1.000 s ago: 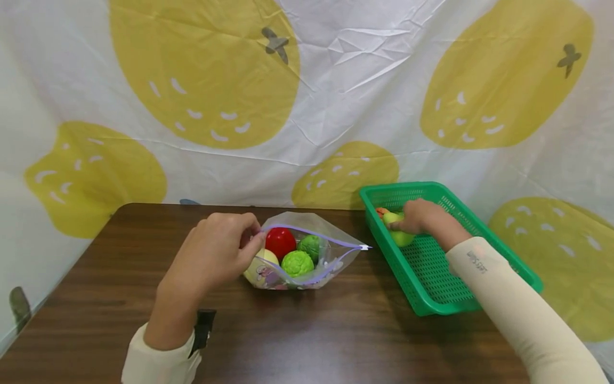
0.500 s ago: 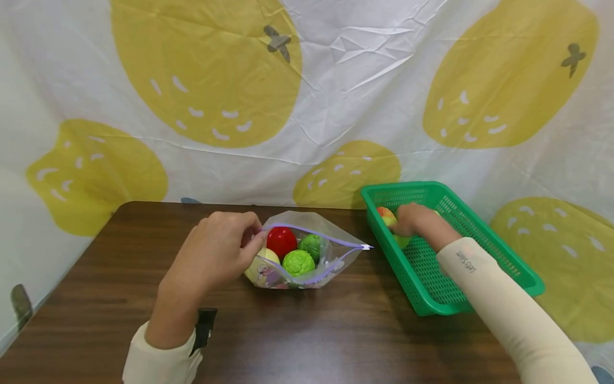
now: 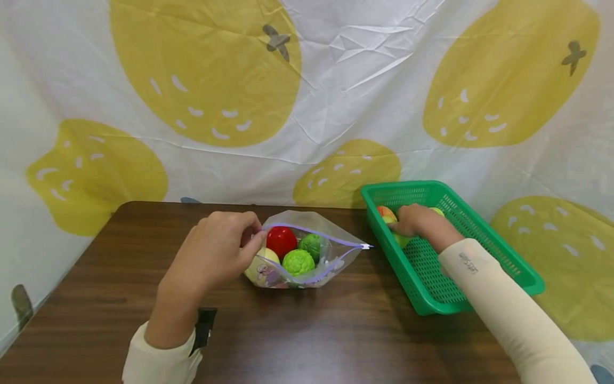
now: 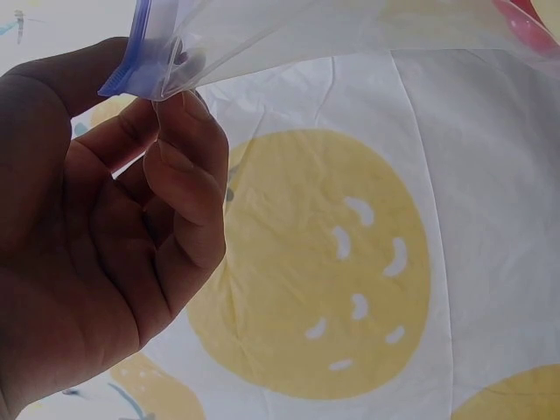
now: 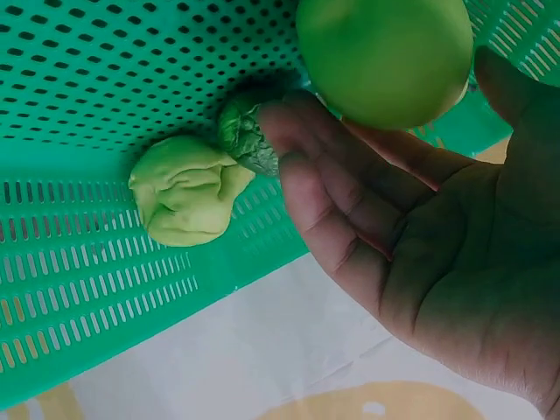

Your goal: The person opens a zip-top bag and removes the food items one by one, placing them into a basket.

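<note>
In the head view, my left hand (image 3: 213,258) pinches the left corner of a clear zip bag (image 3: 331,234) with a purple seal. The left wrist view shows the bag's corner (image 4: 153,52) between thumb and fingers. The bag's mouth gapes around a red ball-shaped piece (image 3: 281,241), a pale yellow one (image 3: 265,258) and two green cabbage-like pieces (image 3: 298,262). My right hand (image 3: 419,224) reaches into a green basket (image 3: 414,293). Its visible fingers lie fairly straight beside a smooth green round piece (image 5: 385,61); whether it grips anything is partly hidden.
A red-and-yellow apple-like piece (image 3: 386,214) lies at the basket's left wall. A yellow-green lumpy piece (image 5: 185,191) and a dark green leafy one (image 5: 248,131) sit farther inside. A dark wooden table (image 3: 288,336) supports everything, before a lemon-print cloth (image 3: 345,106).
My right hand has shifted slightly left and down inside the basket, uncovering the red-and-yellow piece and a green one behind it. The left hand and bag have stayed in place.
</note>
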Motion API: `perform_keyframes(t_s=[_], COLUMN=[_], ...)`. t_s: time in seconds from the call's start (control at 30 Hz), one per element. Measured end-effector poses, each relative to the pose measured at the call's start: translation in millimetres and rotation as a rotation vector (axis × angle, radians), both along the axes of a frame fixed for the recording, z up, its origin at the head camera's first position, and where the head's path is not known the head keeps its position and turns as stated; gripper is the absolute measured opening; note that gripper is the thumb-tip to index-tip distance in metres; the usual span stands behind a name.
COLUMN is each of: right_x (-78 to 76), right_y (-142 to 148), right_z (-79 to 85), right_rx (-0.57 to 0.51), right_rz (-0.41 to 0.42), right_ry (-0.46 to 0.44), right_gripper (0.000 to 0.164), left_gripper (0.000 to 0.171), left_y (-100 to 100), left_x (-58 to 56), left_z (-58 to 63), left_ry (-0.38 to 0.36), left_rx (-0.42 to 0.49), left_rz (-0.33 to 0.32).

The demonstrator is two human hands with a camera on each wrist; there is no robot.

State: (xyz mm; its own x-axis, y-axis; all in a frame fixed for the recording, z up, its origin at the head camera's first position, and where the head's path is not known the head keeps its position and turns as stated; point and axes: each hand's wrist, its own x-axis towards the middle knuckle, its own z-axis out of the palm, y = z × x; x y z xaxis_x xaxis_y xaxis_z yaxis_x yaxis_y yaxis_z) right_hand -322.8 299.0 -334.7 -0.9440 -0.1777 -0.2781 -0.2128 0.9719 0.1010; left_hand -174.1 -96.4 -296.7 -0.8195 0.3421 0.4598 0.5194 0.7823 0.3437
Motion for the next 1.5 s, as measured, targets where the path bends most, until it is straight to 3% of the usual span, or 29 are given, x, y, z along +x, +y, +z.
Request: perform_keyframes(t_s=[0.13,0.27,0.37,0.5,0.6,0.73,0.83,0.93,1.03,1.2,1.5], right_x=[3.8,14.8,30.3,64.4,97.0,141.2,166.9,182.3,187.3,175.4,140.1], right_y=[1,-3,-13,-37,-61,-89,-107,-124,-139,-157,-183], right_z=[9.0,31.5,55.9,85.7,99.1,101.3,95.0,86.2,75.6,58.9,21.3], right_rx=[0.005,-0.026,-0.062,-0.154,-0.293,-0.543,-0.721,-0.831,-0.878,-0.857,-0.606], right_rz=[-0.016,-0.035,-0.01,0.051,0.094,0.174,0.316,0.483,0.604,0.709,0.631], right_ry=[-0.023,0.01,0.08,0.216,0.336,0.514,0.654,0.724,0.702,0.524,0.266], right_gripper=[0.05,0.054,0.057,0.067,0.066,0.059,0.05,0.045,0.041,0.029,0.02], left_gripper=[0.011,0.012,0.012,0.011,0.012,0.012,0.012,0.012,0.011,0.011,0.011], left_y=[0,0,-1,-1,-1,-2,-2,-3,-4,-2,0], left_x=[0.4,0.9,1.0,0.8,1.0,1.4,1.3,1.9,2.4,2.3,2.5], left_z=[-0.7,-1.2,-1.2,-0.5,0.5,0.3,-1.5,-2.8,-3.1,-2.5,-2.9], left_ry=[-0.001,-0.006,-0.002,0.012,0.008,0.008,0.026,0.043,0.053,0.077,0.084], left_rx=[0.002,0.0,0.0,-0.002,-0.009,-0.01,-0.006,-0.007,-0.005,0.006,0.001], left_rz=[-0.001,-0.001,0.0,0.003,0.007,0.002,-0.006,-0.008,-0.013,-0.007,-0.009])
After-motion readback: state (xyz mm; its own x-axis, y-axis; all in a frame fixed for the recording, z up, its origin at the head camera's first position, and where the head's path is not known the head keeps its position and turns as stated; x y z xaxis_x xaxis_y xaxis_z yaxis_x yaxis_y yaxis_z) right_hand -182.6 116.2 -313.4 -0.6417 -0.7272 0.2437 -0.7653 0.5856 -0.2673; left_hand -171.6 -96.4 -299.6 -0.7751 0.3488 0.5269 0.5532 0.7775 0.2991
